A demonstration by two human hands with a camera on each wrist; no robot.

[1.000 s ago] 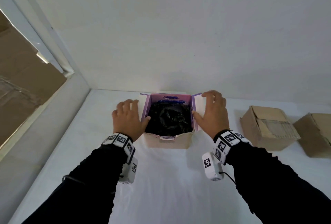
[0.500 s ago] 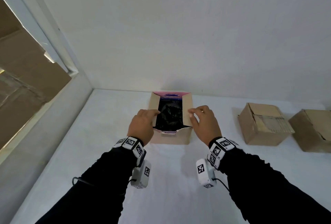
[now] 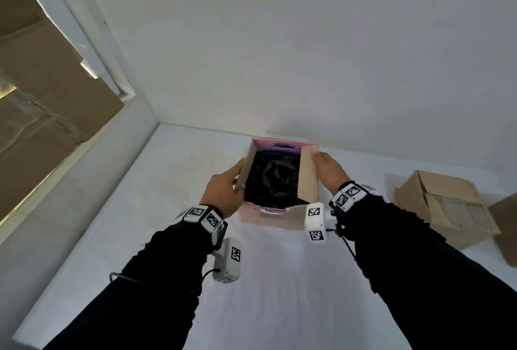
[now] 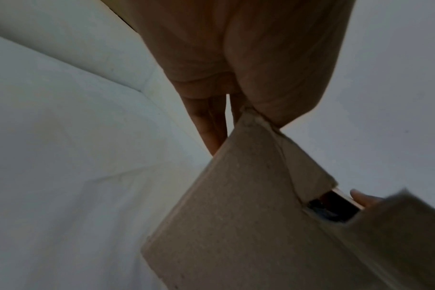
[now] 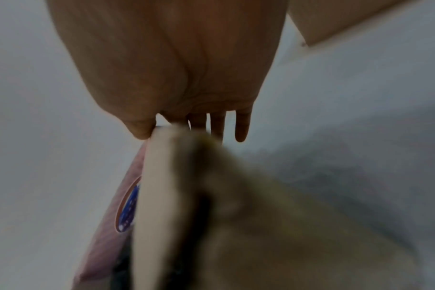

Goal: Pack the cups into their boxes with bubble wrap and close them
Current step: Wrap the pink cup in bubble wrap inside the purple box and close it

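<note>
Comparing with half a second ago, I see both side flaps stand more upright again and the dark wrap point(image 3: 272, 179) shows wider, so the fold is not yet finished; I judge the closing is being re-set. The box point(image 3: 268, 216) sits mid-table point(image 3: 263, 293), near the wall.

My left hand point(image 3: 223, 195) lies against the outside of the left flap point(image 3: 246, 170), fingers fairly straight, thumb at its edge; the left wrist view shows a loose pinch at the corner. My right hand point(image 3: 328, 172) holds the right flap point(image 3: 309, 174) near its far corner, thumb on one face, straight fingers behind. Two brown boxes point(image 3: 444, 209) sit well apart, right.
</note>
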